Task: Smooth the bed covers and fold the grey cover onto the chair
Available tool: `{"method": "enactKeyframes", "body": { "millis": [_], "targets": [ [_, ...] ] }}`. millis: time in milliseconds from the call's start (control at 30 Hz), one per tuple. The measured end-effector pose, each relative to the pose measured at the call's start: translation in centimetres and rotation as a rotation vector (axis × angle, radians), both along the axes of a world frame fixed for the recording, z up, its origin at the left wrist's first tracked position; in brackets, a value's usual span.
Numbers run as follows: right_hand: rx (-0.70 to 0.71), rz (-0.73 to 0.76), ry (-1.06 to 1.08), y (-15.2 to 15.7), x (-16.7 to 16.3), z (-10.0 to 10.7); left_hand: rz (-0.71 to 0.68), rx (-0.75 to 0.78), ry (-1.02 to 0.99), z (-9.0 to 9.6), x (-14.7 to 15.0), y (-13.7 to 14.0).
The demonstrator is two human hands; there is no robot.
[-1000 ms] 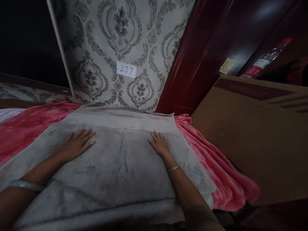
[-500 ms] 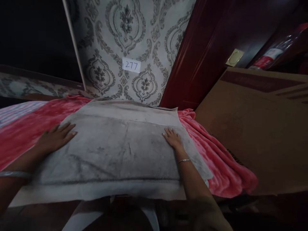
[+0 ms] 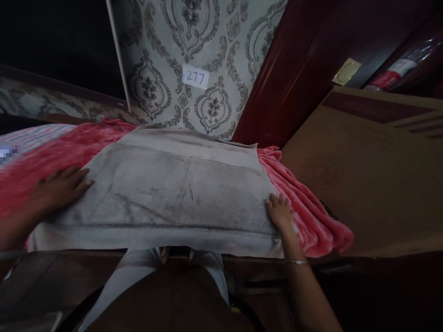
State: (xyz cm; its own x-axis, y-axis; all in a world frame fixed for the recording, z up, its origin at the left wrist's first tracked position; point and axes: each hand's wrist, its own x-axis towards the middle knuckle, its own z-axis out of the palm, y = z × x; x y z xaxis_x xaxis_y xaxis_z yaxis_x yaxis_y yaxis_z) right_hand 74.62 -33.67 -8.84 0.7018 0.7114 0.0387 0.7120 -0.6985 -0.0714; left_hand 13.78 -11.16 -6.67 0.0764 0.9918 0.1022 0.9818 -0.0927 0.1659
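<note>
A wide grey cloth (image 3: 194, 184), soft-looking and faintly creased, lies spread out in front of a person seen from their own viewpoint. It has a paler band along its far side and a dark crease running along its near side, with a light strip in front of that.

The person's left hand (image 3: 64, 186) rests palm down at the left edge of the grey cloth, its grip slack, fingers apart and holding nothing. The right hand (image 3: 281, 211) lies palm down at the cloth's right edge, its fingers a little bent and its grip likewise apart, clamped on nothing. A thin bracelet (image 3: 297, 262) circles the right wrist.

A pinkish-red blanket (image 3: 65, 150) shows from under the grey cloth on both sides, smoother to its left and bunched in folds to its right. Beyond the blanket's left part is a striped fabric (image 3: 41, 133).

Behind the grey cloth rises patterned wallpaper (image 3: 148, 64) bearing a white card (image 3: 195, 76) handwritten "277". A dark screen (image 3: 55, 41) is behind the cloth to the left. To its right stands a large cardboard box (image 3: 374, 166), with a red-labelled bottle (image 3: 394, 74) just behind. On the near side of the cloth are the person's legs (image 3: 128, 276) in pale trousers.
</note>
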Motion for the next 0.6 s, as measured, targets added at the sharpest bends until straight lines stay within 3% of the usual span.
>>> {"method": "enactKeyframes", "body": {
  "millis": [67,133,233,300,433,600],
  "targets": [
    [0.054,0.167,-0.035,1.1,-4.6,1.0,-0.025,0.078,0.116,0.7,3.5,-2.0],
    [0.077,0.399,-0.017,2.7,-9.8,1.7,-0.244,0.142,0.152,0.8,8.1,-4.0],
    [0.078,0.643,0.035,4.9,-16.2,1.5,-0.452,-0.001,0.168,-0.4,13.8,-6.5],
    [0.048,0.71,0.078,5.4,-18.4,0.7,-0.475,-0.018,0.162,-1.7,15.3,-7.5],
    [0.03,0.707,0.119,5.1,-18.4,-0.8,-0.422,0.03,0.135,-3.5,13.4,-7.7],
    [-0.009,0.655,0.114,3.7,-16.3,-1.0,-0.267,0.082,0.144,-3.3,8.5,-7.5]
  ]
}}
